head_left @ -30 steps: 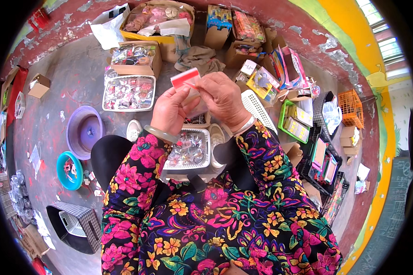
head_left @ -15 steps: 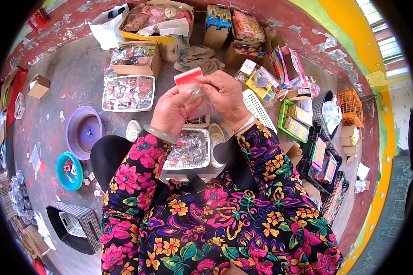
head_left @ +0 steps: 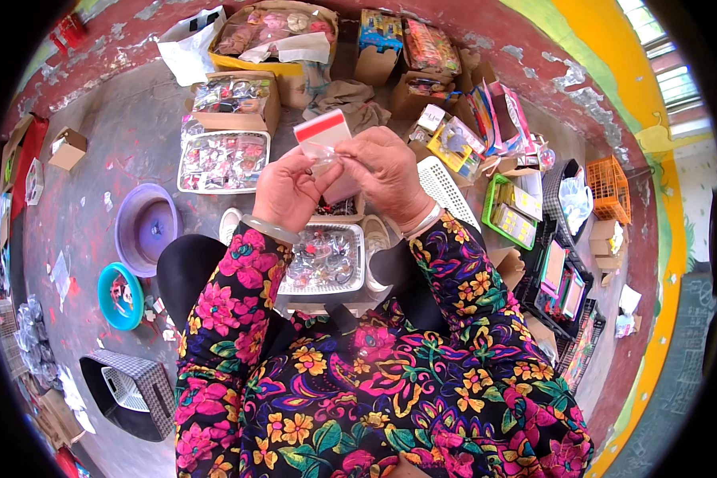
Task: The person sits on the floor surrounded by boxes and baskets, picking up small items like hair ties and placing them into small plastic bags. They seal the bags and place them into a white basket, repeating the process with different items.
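Observation:
Between my two hands is a small clear plastic bag (head_left: 343, 189) topped by a white flap with a red stripe (head_left: 323, 129). My left hand (head_left: 288, 190) pinches the bag's left side just below the flap. From the other side, the thumb and fingertips of my right hand (head_left: 388, 172) grip it close to the flap's lower edge. The bag's contents are too small to make out. Below the hands, a white plastic basket (head_left: 362, 259) filled with small clear packets stands between my feet. A cardboard box with dark small items sits just beyond it, partly hidden by the hands.
Another white basket (head_left: 185, 185) of packets stands ahead, before an open carton (head_left: 269, 111). To the left are a purple basin (head_left: 127, 239), a teal basin (head_left: 140, 307) and a checked bin (head_left: 161, 398). A green basket (head_left: 490, 191) and black crates (head_left: 585, 279) line the right side.
The flap has tilted up and shows more of its white face. Both hands have shifted slightly, the left one lower, and still hold the bag.

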Demonstrator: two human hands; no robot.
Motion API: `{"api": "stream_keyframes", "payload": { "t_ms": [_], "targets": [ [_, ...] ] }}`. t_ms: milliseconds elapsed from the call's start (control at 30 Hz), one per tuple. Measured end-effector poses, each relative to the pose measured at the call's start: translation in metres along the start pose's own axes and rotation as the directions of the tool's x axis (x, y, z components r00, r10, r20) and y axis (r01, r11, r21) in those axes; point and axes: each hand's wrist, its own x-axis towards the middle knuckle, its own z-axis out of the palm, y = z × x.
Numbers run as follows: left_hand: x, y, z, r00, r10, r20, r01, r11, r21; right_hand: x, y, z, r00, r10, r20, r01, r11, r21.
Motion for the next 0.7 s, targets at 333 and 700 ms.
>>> {"api": "stream_keyframes", "payload": {
  "t_ms": [333,700],
  "targets": [
    [0.002,-0.009,-0.006,0.991,-0.128,-0.036,0.131,0.906,0.403,-0.003,0.009,-0.010,0.814,0.527,0.243,-0.580,0.726,0.369],
    [0.000,-0.011,0.003,0.989,-0.139,-0.041,0.140,0.848,0.512,-0.006,0.002,-0.002,0.776,0.560,0.291,-0.625,0.619,0.475]
  ]
}}
